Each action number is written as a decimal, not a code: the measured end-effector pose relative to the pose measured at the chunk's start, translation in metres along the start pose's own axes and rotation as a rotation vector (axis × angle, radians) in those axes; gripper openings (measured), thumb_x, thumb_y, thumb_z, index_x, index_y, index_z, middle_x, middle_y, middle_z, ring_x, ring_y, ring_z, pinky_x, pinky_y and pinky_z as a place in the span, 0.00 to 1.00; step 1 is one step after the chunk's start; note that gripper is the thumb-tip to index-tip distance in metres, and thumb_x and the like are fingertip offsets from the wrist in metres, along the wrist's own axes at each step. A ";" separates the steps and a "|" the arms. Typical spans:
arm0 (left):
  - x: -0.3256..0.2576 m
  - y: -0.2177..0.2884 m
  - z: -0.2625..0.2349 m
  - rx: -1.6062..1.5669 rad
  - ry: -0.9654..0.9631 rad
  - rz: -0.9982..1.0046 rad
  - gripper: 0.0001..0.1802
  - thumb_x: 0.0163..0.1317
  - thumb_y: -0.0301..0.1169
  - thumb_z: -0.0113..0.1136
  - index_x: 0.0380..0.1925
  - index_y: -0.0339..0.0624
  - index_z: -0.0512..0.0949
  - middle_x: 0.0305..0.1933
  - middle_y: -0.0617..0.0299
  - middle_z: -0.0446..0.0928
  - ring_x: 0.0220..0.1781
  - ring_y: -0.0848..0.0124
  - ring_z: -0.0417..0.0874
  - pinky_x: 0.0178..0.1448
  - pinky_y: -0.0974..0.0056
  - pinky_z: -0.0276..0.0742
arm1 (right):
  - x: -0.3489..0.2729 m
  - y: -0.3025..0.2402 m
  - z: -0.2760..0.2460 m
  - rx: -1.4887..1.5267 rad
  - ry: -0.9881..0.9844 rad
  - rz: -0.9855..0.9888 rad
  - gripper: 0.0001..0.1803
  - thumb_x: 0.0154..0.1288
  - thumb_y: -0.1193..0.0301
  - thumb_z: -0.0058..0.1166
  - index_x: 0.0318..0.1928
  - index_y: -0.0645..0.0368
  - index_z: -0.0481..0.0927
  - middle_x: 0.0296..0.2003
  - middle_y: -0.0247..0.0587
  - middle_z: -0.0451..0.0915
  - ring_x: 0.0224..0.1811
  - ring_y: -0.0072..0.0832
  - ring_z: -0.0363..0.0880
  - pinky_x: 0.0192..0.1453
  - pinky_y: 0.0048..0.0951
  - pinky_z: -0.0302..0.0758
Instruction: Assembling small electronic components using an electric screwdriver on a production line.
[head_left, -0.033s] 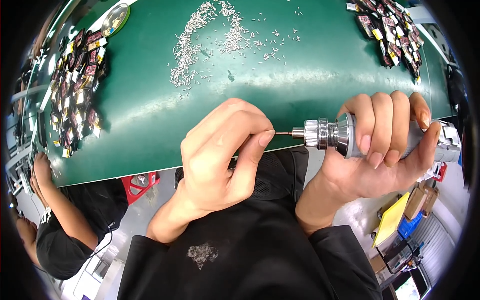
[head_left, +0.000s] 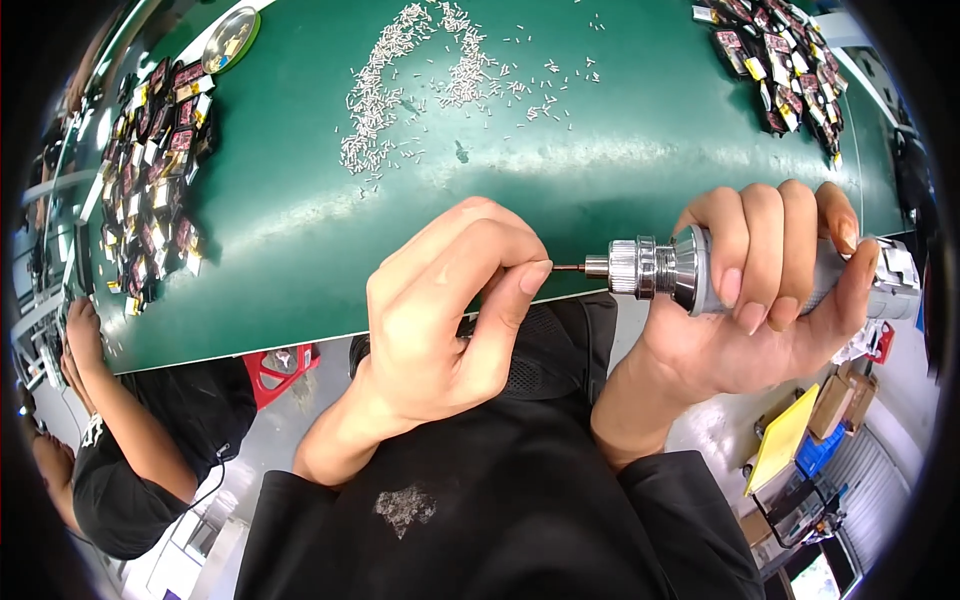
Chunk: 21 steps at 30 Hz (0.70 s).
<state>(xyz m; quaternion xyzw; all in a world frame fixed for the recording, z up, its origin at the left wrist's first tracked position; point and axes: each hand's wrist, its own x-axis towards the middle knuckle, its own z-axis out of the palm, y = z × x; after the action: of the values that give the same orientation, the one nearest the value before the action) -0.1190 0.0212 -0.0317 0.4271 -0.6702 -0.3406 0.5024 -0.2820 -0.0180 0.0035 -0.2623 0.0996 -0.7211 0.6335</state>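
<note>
While right hand [head_left: 765,268] grips one power screwdriver [head_left: 680,270], left hand [head_left: 440,310] pinches one bit [head_left: 570,267], apparently near tip

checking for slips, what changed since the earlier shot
The left hand edged slightly right, toward the handheld tool. Nothing was taken or let go: that hand still pinches the thin bit, the right hand still grips the tool, and the small pale pins lie as before.
</note>
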 end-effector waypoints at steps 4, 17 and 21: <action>0.002 0.001 0.000 -0.146 -0.019 -0.185 0.04 0.53 0.13 0.57 0.27 0.30 0.73 0.27 0.54 0.74 0.24 0.65 0.74 0.29 0.67 0.70 | 0.004 0.004 -0.008 0.060 0.027 0.001 0.10 0.68 0.66 0.47 0.34 0.59 0.70 0.12 0.25 0.60 0.11 0.16 0.56 0.21 0.22 0.61; 0.070 -0.030 -0.206 0.864 0.520 -0.166 0.15 0.64 0.30 0.58 0.19 0.33 0.75 0.14 0.61 0.73 0.17 0.80 0.71 0.23 0.70 0.64 | 0.001 0.031 -0.022 0.095 0.327 -0.029 0.08 0.73 0.69 0.40 0.37 0.59 0.67 0.13 0.27 0.56 0.13 0.16 0.54 0.22 0.22 0.59; 0.106 -0.091 -0.346 1.154 0.618 -0.310 0.10 0.61 0.33 0.57 0.30 0.36 0.78 0.24 0.52 0.80 0.28 0.54 0.82 0.36 0.58 0.75 | -0.003 0.029 -0.030 0.108 0.274 -0.022 0.08 0.73 0.69 0.39 0.38 0.59 0.67 0.14 0.28 0.57 0.14 0.16 0.55 0.22 0.21 0.60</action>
<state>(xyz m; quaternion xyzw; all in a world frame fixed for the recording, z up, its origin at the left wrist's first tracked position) 0.2214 -0.1220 0.0195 0.7963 -0.5011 0.1417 0.3077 -0.2721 -0.0256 -0.0361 -0.1280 0.1431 -0.7613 0.6194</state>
